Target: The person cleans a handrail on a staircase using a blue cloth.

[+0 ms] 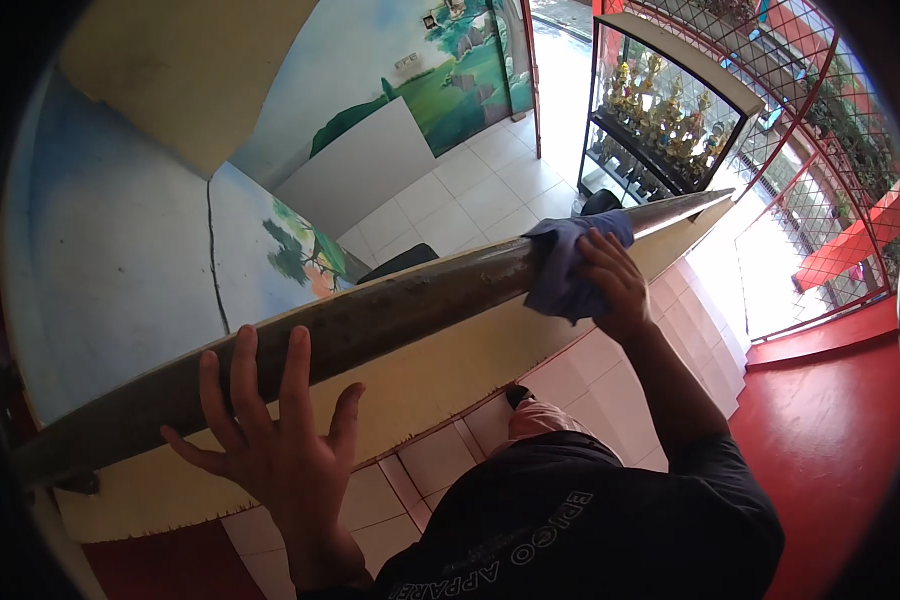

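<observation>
A long dark rail [410,306] with a worn, glossy surface runs slantwise across the view, from lower left to upper right. Below it hangs a cream-yellow panel [430,380] with a ragged lower edge. My right hand [618,285] presses a bunched blue cloth [560,272] onto the rail's right part, and the cloth drapes over its near side. Spread wide, the fingers of my left hand [280,445] overlap the rail's left part in this view, with the palm in front of the panel.
Beyond the rail stand a painted mural wall [370,90] and a leaning grey board [365,160]. A glass cabinet of trophies [660,115] is at the upper right, beside a red mesh grille [820,150]. White tiles [595,375] and red floor [830,420] lie below.
</observation>
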Action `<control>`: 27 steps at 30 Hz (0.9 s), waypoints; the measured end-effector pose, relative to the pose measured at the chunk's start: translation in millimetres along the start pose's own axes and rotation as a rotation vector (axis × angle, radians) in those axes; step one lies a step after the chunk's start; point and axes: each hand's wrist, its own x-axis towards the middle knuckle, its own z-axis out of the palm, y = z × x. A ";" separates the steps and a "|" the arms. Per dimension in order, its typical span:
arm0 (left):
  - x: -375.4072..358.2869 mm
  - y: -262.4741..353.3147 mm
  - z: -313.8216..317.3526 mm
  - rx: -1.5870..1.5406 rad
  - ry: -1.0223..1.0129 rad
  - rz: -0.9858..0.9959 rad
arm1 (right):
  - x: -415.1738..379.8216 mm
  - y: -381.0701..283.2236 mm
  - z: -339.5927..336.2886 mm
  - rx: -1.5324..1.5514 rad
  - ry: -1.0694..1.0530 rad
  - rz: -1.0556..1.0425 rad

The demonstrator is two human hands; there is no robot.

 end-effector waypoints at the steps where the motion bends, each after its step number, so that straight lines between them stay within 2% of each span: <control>1: 3.5 -6.0 -3.3 0.028 0.031 0.056 | -12.2 21.6 1.4 0.019 0.084 0.176; 2: 5.1 -14.2 -5.0 0.005 0.017 0.096 | -25.0 40.2 4.3 0.109 0.167 0.458; 3: 6.8 -24.5 -5.7 -0.021 0.000 0.139 | -25.4 45.8 2.5 0.333 0.230 0.733; 4: 10.5 -31.1 -5.3 -0.049 -0.008 0.182 | -18.2 39.6 1.5 0.459 0.273 0.828; 6: 19.7 -27.8 -3.2 -0.056 -0.030 0.115 | 2.5 9.4 12.0 0.707 0.381 1.010; 7: 23.4 -21.4 -1.7 -0.022 -0.024 0.093 | 19.8 -23.8 30.3 0.728 0.475 0.863; 8: 25.6 -16.8 1.6 0.006 -0.013 0.074 | 29.7 -52.7 25.9 0.555 0.253 0.643; 9: 20.5 -22.2 6.6 0.001 -0.014 0.070 | 54.1 -66.5 26.1 0.418 0.299 0.168; 10: 16.8 -23.6 7.8 0.023 -0.029 0.099 | 61.2 -73.4 16.4 0.420 0.042 0.027; 12: 21.2 -28.1 3.3 0.077 -0.061 0.148 | 66.0 -68.0 7.6 0.251 -0.044 -0.099; 14: 36.9 -15.4 -2.6 0.010 0.037 0.128 | 43.8 -23.6 5.6 0.174 -0.079 -0.234; 15: 42.1 -10.2 -4.2 -0.023 0.086 0.116 | 24.4 -1.8 6.1 0.159 -0.058 -0.048; 18: 31.3 -20.9 -1.4 -0.122 -0.038 0.049 | -21.8 74.0 2.5 -0.044 0.136 0.405; 19: 33.1 -20.8 0.6 -0.115 -0.022 0.061 | -41.6 103.4 4.8 -0.056 0.202 0.617; 20: 33.0 -21.7 1.2 -0.106 -0.013 0.072 | -51.6 124.9 7.6 0.046 0.308 0.741; 22: 30.9 -20.2 0.9 -0.103 -0.005 0.066 | -28.5 109.8 10.5 0.457 0.476 0.961; 24: 32.9 -19.4 0.8 -0.113 0.003 0.059 | 7.3 52.7 12.1 0.042 0.105 0.561; 26: 32.9 -18.8 0.0 -0.103 0.004 0.058 | 22.6 -9.1 10.5 0.217 0.098 0.340; 27: 33.2 -18.2 0.4 -0.101 0.009 0.060 | 18.6 -11.9 8.1 0.369 0.127 0.378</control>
